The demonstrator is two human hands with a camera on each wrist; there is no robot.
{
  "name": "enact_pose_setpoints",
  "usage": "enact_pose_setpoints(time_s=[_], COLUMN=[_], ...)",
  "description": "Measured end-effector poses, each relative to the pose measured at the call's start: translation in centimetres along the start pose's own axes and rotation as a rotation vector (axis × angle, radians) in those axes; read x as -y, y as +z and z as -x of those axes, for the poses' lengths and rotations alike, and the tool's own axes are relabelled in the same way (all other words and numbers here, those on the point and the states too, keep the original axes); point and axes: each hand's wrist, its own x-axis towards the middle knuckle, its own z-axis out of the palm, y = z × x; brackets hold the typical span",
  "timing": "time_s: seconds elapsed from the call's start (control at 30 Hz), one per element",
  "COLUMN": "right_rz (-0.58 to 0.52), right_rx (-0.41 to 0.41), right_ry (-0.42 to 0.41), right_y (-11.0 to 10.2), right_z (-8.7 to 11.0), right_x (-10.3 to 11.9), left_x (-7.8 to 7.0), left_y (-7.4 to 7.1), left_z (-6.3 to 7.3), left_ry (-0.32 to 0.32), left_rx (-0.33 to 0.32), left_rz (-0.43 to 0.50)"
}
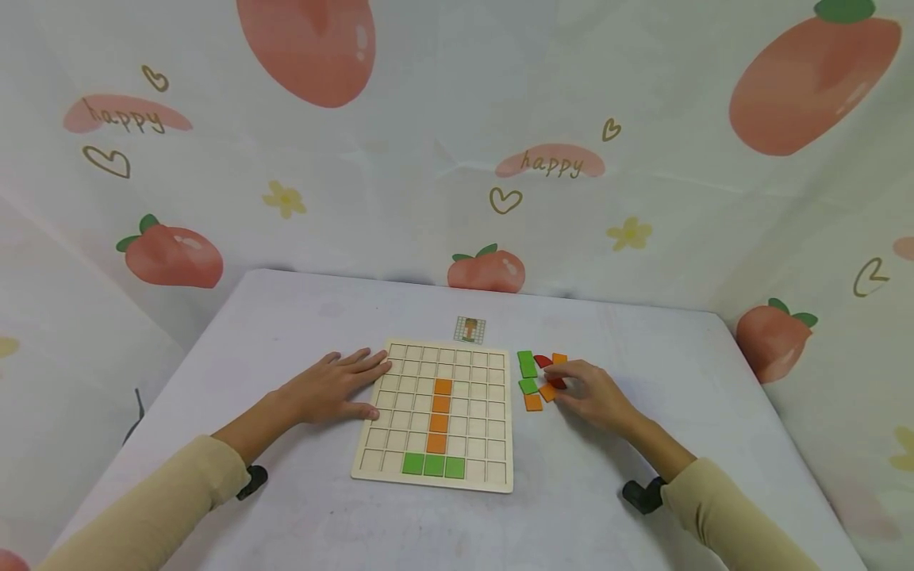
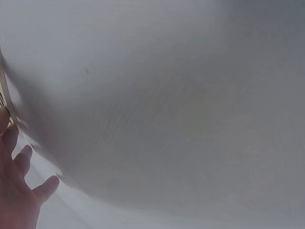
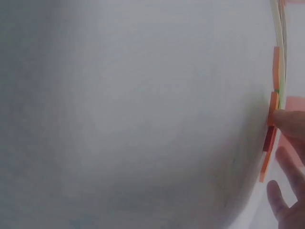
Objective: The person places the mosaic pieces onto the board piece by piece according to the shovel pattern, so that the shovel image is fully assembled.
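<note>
Left fingers (image 2: pixel 23 161) — spread — at a pale board's edge (image 2: pixel 6 93).

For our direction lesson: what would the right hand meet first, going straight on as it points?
The right hand would probably meet a red tile or an orange tile, before the green tiles; depth is unclear.

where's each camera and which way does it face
Head: on the head, facing forward and down at the board; left hand, right hand, sleeves show.
Left wrist: on that wrist, facing mostly table; left hand at left edge.
Right wrist: likewise, mostly table; right hand and orange tiles at right edge.
Head and right wrist share right hand, orange tiles.
</note>
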Motion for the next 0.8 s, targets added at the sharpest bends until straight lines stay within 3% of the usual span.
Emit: enact_pose_setpoints(time_s=[0.17, 0.4, 0.8], right_rz=[0.054, 0.09, -0.019], right_rx=[0.018, 0.014, -0.001], right_ry=[-0.027, 0.002, 0.023], right_y=[0.1, 0.12, 0.0], right_z=[-0.15, 0.11, -0.36], right_x=[0.11, 0.01, 0.43], left_x=[-0.06, -0.06, 0.03], left_y=[-0.02, 0.03, 0.08], left_z=[0.04, 0.03, 0.02], left_ry=[0.003, 0.0, 0.006], left_rx=[-0.006, -0.006, -0.012], left_rz=[-0.005, -0.005, -0.014])
